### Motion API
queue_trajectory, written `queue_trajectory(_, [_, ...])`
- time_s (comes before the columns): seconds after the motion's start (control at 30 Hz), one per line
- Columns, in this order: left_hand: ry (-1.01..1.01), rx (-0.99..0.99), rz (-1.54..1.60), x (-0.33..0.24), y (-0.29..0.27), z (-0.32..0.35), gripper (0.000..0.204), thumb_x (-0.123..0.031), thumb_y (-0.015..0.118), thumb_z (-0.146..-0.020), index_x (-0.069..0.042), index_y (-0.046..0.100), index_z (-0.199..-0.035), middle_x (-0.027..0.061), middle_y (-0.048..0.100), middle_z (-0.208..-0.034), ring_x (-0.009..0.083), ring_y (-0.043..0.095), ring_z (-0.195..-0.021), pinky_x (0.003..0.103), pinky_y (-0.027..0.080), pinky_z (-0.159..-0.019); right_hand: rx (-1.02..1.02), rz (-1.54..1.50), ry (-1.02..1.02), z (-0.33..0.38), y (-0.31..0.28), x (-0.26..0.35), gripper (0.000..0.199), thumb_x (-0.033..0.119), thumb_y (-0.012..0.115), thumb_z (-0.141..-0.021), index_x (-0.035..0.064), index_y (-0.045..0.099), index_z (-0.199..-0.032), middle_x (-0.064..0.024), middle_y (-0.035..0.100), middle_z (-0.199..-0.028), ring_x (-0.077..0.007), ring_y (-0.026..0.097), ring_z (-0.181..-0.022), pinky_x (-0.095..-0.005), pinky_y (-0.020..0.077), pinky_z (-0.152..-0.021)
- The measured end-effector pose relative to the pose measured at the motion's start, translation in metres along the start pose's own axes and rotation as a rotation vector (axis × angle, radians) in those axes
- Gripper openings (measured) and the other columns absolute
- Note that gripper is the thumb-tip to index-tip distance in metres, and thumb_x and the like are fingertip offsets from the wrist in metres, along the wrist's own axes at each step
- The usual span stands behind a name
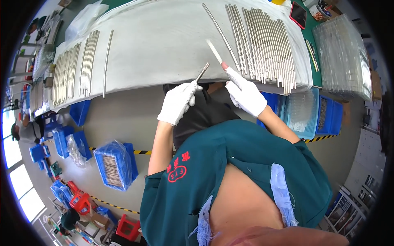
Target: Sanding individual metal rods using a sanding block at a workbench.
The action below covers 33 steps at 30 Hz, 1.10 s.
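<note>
My left hand (177, 102), in a white glove, is closed around a metal rod (202, 72); its dark-tipped end sticks out past the fingers toward the table, and the rest is hidden by the hand. My right hand (246, 93) wears a white glove with one fingertip bare. It grips a thin, flat white strip (214, 51) that points up and left over the cloth. Both hands are at the table's near edge, a short way apart. Beyond the right hand, a single silver rod (221, 36) lies slanted beside a dense row of similar rods (269, 45).
A white cloth (152, 45) covers the table. More rods (65, 74) lie at its left, with one rod (108, 63) apart. A red-edged phone (298, 15) and stacked clear trays (342, 57) are at the right. Blue bins (328, 117) stand below; a bagged crate (115, 166) is on the floor.
</note>
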<state>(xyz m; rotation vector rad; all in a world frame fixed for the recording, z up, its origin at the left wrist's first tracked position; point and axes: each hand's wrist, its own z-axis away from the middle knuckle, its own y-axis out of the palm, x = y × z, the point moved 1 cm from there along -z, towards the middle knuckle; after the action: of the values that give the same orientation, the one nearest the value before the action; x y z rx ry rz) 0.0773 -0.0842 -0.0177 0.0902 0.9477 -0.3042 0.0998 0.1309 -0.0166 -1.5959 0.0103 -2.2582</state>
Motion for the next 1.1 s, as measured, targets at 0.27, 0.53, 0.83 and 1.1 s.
queue_trajectory(0.27, [0.236, -0.148, -0.401, 0.017, -0.004, -0.010, 0.024, -0.023, 0.052, -0.090, -0.012, 0.063, -0.108, 0.0028, 0.066, -0.095, 0.0135, 0.060, -0.063, 0.026, 0.048, -0.063, -0.089, 1.014, -0.344, 0.004, -0.006, -0.025, 0.049, 0.027, 0.048, -0.090, 0.0238, 0.037, -0.138, -0.0115, 0.057, -0.058, -0.0271, 0.054, -0.045, -0.0363, 0.0443, -0.045])
queue_trajectory(0.53, [0.524, -0.182, -0.699, 0.027, -0.011, -0.017, 0.024, -0.019, 0.055, -0.089, -0.009, 0.064, -0.109, 0.0014, 0.067, -0.081, 0.0080, 0.054, -0.058, 0.021, 0.044, -0.058, 0.011, 1.132, -0.442, 0.003, -0.001, -0.018, 0.051, 0.024, 0.049, -0.089, 0.0256, 0.036, -0.138, -0.0061, 0.054, -0.053, -0.0237, 0.052, -0.039, -0.0358, 0.0405, -0.037])
queue_trajectory(0.83, [0.503, -0.318, -0.791, 0.020, -0.002, -0.009, 0.019, -0.025, 0.051, -0.089, -0.017, 0.064, -0.099, 0.0010, 0.067, -0.086, 0.0216, 0.063, -0.075, 0.031, 0.050, -0.062, -0.029, 1.189, -0.433, 0.013, 0.001, -0.018, 0.048, 0.015, 0.055, -0.084, 0.0252, 0.049, -0.131, -0.0046, 0.053, -0.053, -0.0194, 0.049, -0.037, -0.0300, 0.0414, -0.037])
queue_trajectory(1.1, [0.557, -0.336, -0.823, 0.022, -0.004, -0.012, 0.019, -0.027, 0.051, -0.089, -0.017, 0.064, -0.099, 0.0024, 0.067, -0.085, 0.0225, 0.063, -0.074, 0.032, 0.049, -0.061, -0.120, 1.070, -0.506, -0.001, 0.009, -0.020, 0.048, 0.010, 0.053, -0.083, 0.0202, 0.050, -0.130, -0.0053, 0.061, -0.065, -0.0196, 0.049, -0.038, -0.0304, 0.0425, -0.038])
